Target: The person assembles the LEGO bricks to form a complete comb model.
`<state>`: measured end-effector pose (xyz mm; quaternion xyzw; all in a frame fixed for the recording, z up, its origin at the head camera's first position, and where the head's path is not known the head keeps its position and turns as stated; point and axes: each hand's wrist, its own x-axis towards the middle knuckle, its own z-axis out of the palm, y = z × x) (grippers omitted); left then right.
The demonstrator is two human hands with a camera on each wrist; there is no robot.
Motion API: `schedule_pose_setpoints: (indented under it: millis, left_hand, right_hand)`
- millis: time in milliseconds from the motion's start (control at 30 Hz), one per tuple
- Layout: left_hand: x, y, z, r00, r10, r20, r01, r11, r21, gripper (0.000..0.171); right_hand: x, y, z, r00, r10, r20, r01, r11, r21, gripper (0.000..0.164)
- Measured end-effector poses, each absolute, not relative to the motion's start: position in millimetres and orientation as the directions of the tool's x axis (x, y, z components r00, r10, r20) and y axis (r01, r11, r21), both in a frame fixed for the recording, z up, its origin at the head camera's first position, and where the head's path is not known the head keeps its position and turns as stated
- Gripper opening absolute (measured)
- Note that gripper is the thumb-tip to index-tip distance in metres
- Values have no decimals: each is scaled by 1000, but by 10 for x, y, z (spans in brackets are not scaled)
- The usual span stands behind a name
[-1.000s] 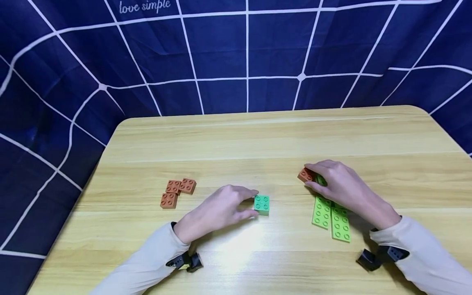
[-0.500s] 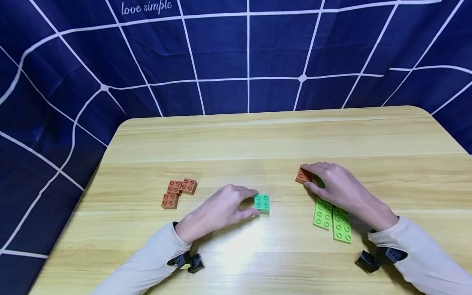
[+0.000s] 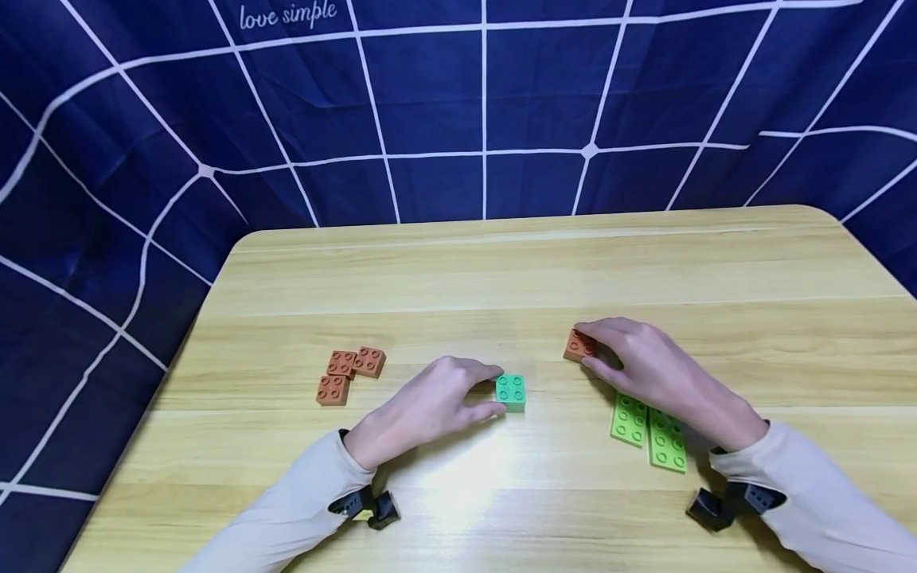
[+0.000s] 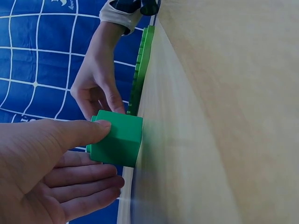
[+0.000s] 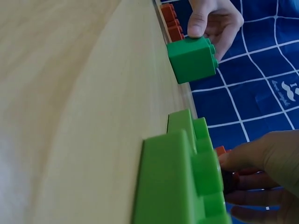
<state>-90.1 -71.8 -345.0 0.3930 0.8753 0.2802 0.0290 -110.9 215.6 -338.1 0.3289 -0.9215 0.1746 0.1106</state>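
My left hand (image 3: 433,410) pinches a green toy building brick (image 3: 511,392) by its sides, near the middle of the table. In the left wrist view the thumb lies on one face of this green brick (image 4: 119,142), and the other fingers extend beneath it. To the right, my right hand (image 3: 648,370) grips a red-brown brick (image 3: 577,345) between thumb and fingers, its far part covered by the fingers. Two lime-green long bricks (image 3: 667,442) lie partly under the right hand. They fill the foreground of the right wrist view, where the red-brown brick (image 5: 220,150) barely shows.
Three red-brown bricks (image 3: 342,364) lie in a cluster on the left of the wooden table (image 3: 458,274). A dark blue curtain (image 3: 430,95) with white lines hangs behind the table's far edge and along its left side. Both wrists wear small black cameras (image 3: 709,509).
My right hand has moved left with the red-brown brick, away from the lime-green bricks and closer to the green brick. My left hand has stayed in place.
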Motion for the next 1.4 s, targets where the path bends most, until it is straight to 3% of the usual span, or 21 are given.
schedule_pose_setpoints:
  millis: [333,833,1067,1400]
  left_hand:
    - [-913,-709,-3456,-693,704,156,663,538,520,47]
    - [-905,-710,-3466,-708,695,123,642,562,521,49]
    - [-910,-716,-3467,-700,699,146,652,541,532,47]
    - [-930,-703,-3474,-700,694,167,646,517,561,45]
  right_hand:
    - [-1112,2089,-3415,-700,-594,396,-707,655,-268,35]
    - [-1042,1987,-3399,-606,-631,484,-794,512,-328,39]
    - [-986,1895,-3356,-559,-637,531,-829,437,-348,32]
    - [-923,1803,-3337,-555,-645,526,-832,426,-355,32]
